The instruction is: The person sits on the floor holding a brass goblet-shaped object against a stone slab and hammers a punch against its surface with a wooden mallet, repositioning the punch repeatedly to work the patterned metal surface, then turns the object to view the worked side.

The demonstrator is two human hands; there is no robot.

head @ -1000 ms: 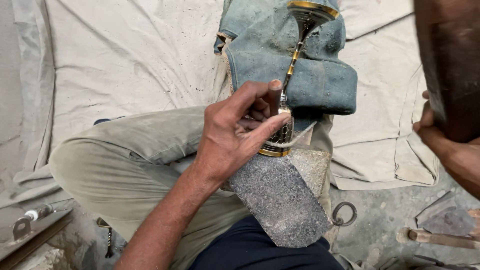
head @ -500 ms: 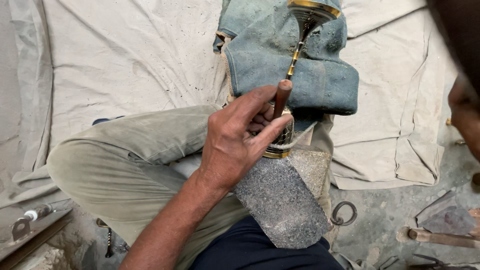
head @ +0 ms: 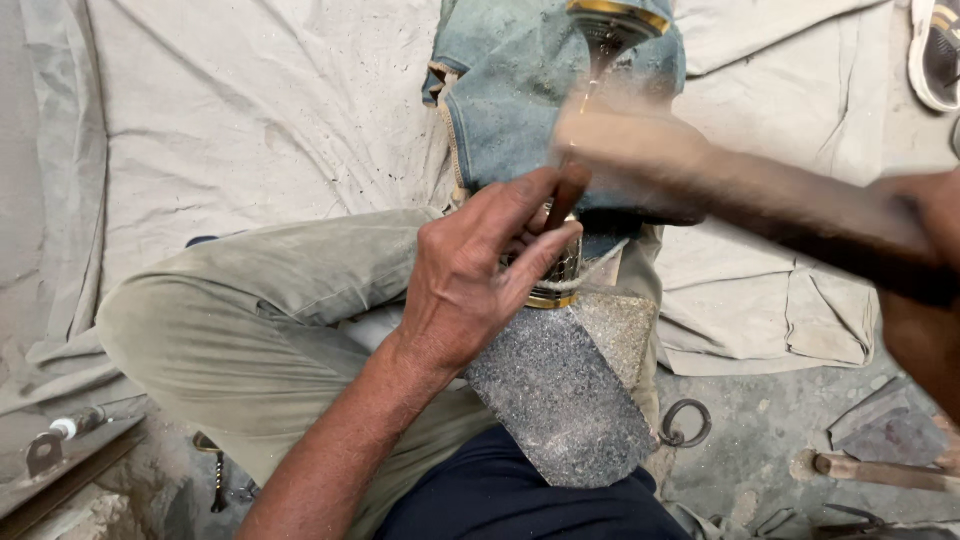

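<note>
My left hand [head: 478, 282] is shut on a short brown punch [head: 568, 193], holding its tip against a small brass-banded piece [head: 556, 288]. That piece rests on the top end of a speckled grey stone block [head: 560, 400] propped between my legs. My right hand [head: 925, 265] comes in from the right edge, gripping a wooden mallet [head: 680, 172]. The mallet is blurred by motion and its head hangs just over the punch. A folded blue denim cloth [head: 520, 95] with a long brass object [head: 612, 18] on it lies behind the punch.
A pale canvas sheet [head: 250, 120] covers the floor. My bent left leg in olive trousers [head: 260, 310] lies across it. A metal ring [head: 686, 423] and a wooden-handled tool [head: 880, 470] lie at the lower right. A sandal [head: 935, 50] is at the top right, a small tool [head: 60, 435] at the lower left.
The mallet has swung down from the upper right edge to just above the punch. My left hand has kept the punch on the brass piece.
</note>
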